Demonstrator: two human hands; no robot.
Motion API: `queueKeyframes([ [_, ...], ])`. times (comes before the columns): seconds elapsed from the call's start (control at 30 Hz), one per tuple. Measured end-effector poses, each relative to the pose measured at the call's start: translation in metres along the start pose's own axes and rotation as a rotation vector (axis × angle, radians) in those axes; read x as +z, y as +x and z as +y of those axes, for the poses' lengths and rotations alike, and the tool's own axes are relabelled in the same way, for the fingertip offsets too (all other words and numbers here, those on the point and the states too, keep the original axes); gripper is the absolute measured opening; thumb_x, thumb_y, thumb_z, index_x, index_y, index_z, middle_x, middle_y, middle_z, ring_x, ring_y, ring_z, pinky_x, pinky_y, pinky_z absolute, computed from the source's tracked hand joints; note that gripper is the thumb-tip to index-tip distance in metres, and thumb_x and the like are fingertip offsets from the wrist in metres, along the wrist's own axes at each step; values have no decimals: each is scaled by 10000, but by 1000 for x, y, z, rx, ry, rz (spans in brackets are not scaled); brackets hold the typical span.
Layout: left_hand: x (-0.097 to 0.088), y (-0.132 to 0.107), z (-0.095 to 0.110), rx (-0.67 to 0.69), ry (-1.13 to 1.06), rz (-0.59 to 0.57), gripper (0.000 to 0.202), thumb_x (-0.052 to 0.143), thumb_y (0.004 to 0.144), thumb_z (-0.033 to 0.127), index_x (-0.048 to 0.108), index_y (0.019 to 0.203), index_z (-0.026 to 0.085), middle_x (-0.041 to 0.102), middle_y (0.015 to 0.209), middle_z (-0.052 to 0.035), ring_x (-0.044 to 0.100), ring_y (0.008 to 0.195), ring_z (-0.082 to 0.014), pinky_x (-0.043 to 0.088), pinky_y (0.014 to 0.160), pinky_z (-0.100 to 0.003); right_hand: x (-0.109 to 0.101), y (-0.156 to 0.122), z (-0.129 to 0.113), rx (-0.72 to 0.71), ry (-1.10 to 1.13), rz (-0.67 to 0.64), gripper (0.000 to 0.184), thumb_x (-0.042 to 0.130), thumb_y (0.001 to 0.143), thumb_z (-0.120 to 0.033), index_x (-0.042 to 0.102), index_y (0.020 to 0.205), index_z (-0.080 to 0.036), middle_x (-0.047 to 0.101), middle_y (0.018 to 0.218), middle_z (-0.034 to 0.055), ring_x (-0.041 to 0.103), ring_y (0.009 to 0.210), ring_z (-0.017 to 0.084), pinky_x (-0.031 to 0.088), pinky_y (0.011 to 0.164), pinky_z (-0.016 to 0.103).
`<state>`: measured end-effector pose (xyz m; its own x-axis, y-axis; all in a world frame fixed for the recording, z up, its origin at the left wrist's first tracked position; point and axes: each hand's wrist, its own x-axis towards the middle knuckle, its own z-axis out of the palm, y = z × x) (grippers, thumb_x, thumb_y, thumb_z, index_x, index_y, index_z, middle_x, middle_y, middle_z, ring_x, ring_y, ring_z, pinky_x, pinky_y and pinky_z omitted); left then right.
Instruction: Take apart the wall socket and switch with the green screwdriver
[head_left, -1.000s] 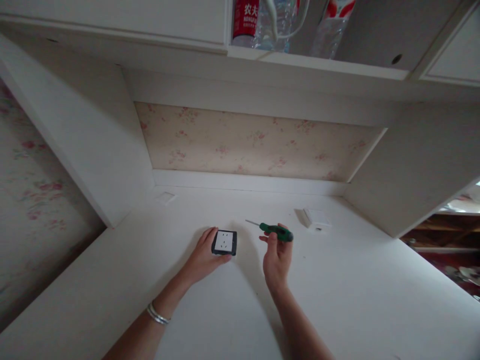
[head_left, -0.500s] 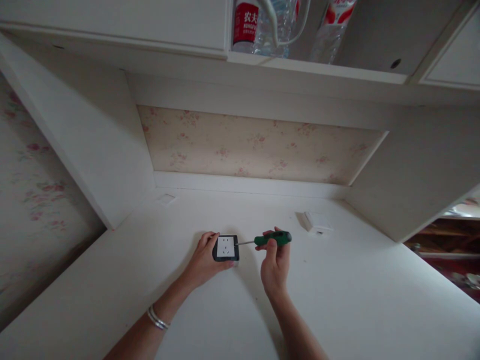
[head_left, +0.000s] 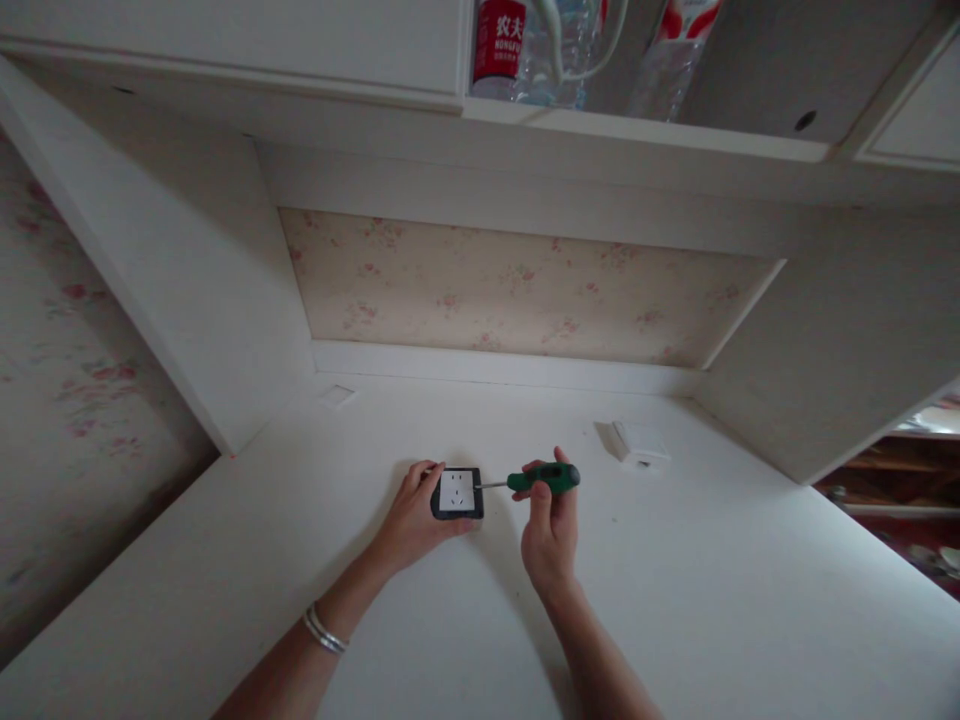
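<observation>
Here is the left hand (head_left: 420, 515) with its grip closed on the socket (head_left: 457, 490), a white face in a dark frame, fingers at the left edge and thumb running along the near edge. The socket sits just right of that palm, slots facing up. Over on the right, the right hand (head_left: 551, 530) has its fingers curled around the green handle of a screwdriver (head_left: 551, 480), and the thin shaft points left, its tip at the right part of the socket's face; whether it sits in a screw is too small to tell. Up above, an open compartment (head_left: 750, 80) holds a red-labelled bottle (head_left: 498, 50) at its left end, clear plastic beside it, a white cable (head_left: 553, 45) looping in front, and another bottle (head_left: 671, 60) leaning farther right. Down on the white worktop (head_left: 420, 640), a white box (head_left: 641, 443) lies to the right and a little farther off than the right hand, near but apart from it; a flat white square (head_left: 338, 395) rests at far left. Flowered wallpaper (head_left: 517, 285) fills the far wall between a left side panel (head_left: 165, 250) and a right side panel (head_left: 825, 350). Silvery bangles (head_left: 325, 630) circle the left wrist, and the space between the two hands is crossed only by that shaft.
</observation>
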<state>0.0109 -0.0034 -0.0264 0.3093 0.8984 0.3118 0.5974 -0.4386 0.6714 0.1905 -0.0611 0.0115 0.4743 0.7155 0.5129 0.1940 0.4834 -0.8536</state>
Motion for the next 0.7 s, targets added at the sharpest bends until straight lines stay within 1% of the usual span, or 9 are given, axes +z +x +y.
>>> queueKeyframes([
  [0.13, -1, 0, 1, 3, -7, 0, 835, 759, 570, 556, 484, 1268, 187, 418, 1246, -98, 419, 1195, -278, 373, 1041, -404, 0, 1, 0, -30, -21, 1, 423, 413, 941, -326, 334, 1354, -275, 562, 1003, 32, 567, 677, 108, 500, 634, 298],
  [0.33, -1, -1, 1, -14, -16, -11, 842, 748, 577, 563, 479, 1279, 185, 409, 1276, -100, 422, 1204, -279, 365, 1045, -392, 1, 6, -4, -5, -65, 21, 437, 411, 942, -338, 331, 1364, -255, 565, 983, 33, 563, 661, 109, 489, 632, 304],
  [0.47, -3, 0, 3, -22, -14, -21, 822, 755, 572, 547, 494, 1265, 190, 410, 1269, -96, 424, 1199, -276, 366, 1046, -390, 3, 7, -2, -13, -56, 11, 440, 420, 937, -350, 339, 1356, -243, 566, 994, 43, 560, 680, 119, 488, 620, 301],
  [0.7, -4, 0, 4, -12, -5, -28, 807, 755, 586, 532, 487, 1269, 194, 399, 1271, -94, 422, 1198, -274, 369, 1043, -395, 3, 8, 0, -24, -84, 26, 416, 415, 933, -351, 364, 1323, -217, 571, 992, 56, 556, 658, 121, 483, 621, 307],
])
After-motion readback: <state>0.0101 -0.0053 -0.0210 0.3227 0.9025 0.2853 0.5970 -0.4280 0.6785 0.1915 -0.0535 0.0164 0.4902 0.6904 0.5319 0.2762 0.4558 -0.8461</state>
